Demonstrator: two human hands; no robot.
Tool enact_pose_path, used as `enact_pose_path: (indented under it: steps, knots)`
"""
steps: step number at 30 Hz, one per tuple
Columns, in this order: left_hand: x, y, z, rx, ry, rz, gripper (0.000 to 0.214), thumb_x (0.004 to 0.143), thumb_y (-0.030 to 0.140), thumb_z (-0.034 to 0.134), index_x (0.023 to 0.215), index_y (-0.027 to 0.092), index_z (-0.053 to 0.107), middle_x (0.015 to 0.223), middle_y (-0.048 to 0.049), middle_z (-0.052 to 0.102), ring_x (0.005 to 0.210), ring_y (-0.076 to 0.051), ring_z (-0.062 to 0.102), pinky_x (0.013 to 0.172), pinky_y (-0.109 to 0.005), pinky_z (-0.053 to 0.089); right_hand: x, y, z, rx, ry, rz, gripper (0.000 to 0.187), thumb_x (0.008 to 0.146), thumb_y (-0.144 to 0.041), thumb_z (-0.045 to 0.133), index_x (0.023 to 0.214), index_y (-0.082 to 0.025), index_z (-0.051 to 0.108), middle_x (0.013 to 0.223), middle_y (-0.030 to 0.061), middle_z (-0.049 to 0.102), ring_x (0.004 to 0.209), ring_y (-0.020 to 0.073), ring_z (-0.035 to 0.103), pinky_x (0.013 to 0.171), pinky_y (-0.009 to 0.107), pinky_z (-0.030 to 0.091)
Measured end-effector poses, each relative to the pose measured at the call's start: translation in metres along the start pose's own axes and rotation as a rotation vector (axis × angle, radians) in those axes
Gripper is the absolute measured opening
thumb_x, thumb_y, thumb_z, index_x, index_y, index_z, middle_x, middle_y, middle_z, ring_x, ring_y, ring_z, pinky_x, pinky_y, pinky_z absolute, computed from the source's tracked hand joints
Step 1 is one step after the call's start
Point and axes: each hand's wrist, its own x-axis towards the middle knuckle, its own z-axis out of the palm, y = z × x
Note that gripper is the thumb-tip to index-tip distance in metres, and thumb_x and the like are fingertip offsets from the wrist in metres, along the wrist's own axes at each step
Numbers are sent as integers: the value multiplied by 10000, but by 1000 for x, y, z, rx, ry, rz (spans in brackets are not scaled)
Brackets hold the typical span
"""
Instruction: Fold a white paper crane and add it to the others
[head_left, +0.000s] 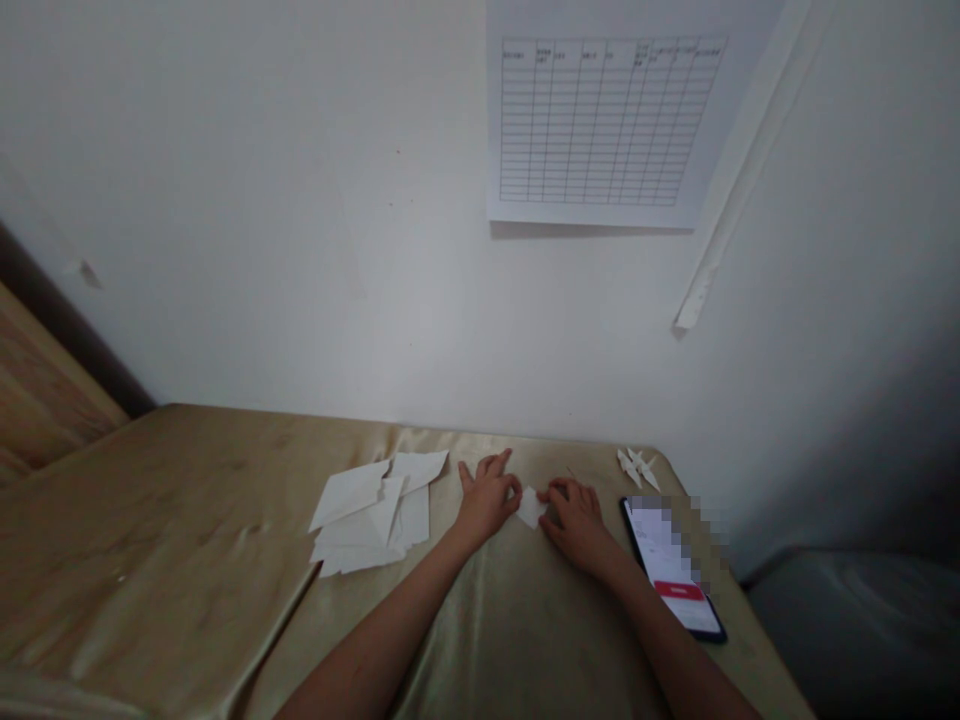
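Note:
A small folded piece of white paper [531, 507] lies on the tan satin cloth covering the table [187, 520], and both hands meet on it. My left hand [489, 492] pinches its left edge with thumb and forefinger while the other fingers point toward the wall. My right hand [574, 515] is curled with its fingertips pressing the paper's right edge.
A loose pile of white paper sheets [375, 510] lies left of my hands. A phone [671, 580] with a lit screen rests at the right table edge. Small folded paper figures [637, 468] sit by the wall. A printed grid chart [600, 120] hangs on the wall.

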Motion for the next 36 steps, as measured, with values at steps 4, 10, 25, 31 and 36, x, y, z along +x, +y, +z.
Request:
enact_pose_path:
  steps: [4, 10, 25, 31, 36]
  knots:
    - [0, -2, 2, 13, 2, 33, 64, 894, 246, 636, 878, 262, 695, 1586, 4, 393, 1405, -331, 362, 1077, -829, 62, 0, 0, -1, -10, -2, -2, 331, 887, -296, 559, 1205, -254, 638, 1343, 115, 525, 1316, 288, 437, 1161, 505, 226]
    - [2, -8, 0, 20, -50, 53, 315, 913, 273, 612, 1185, 430, 642, 1612, 54, 337, 1429, -334, 329, 1067, -837, 96, 1, 0, 0, -22, -21, 7, 345, 873, -287, 567, 1211, -259, 632, 1353, 111, 522, 1315, 291, 431, 1158, 508, 231]
    - [0, -10, -8, -10, -150, 76, 357, 838, 404, 716, 1187, 449, 654, 1624, 65, 313, 1455, -364, 289, 1088, -815, 56, 3, 3, -1, 8, -33, -3, 415, 889, -299, 565, 1297, -361, 613, 1361, 73, 511, 1318, 265, 426, 1160, 493, 226]
    - [-1, -9, -6, -92, -127, 46, 293, 773, 341, 776, 1048, 320, 676, 1597, 2, 373, 1446, -350, 309, 1100, -796, 70, 4, 3, 3, 0, 31, -10, 407, 894, -307, 578, 1296, -353, 620, 1314, 82, 547, 1273, 271, 462, 1139, 498, 251]
    - [-4, -9, -2, -152, -85, 25, 290, 746, 322, 806, 988, 268, 655, 1557, -43, 427, 1451, -328, 310, 1134, -747, 72, 8, 8, 8, 31, 75, -20, 317, 898, -351, 600, 1205, -322, 674, 1269, 81, 583, 1242, 261, 490, 1106, 463, 293]
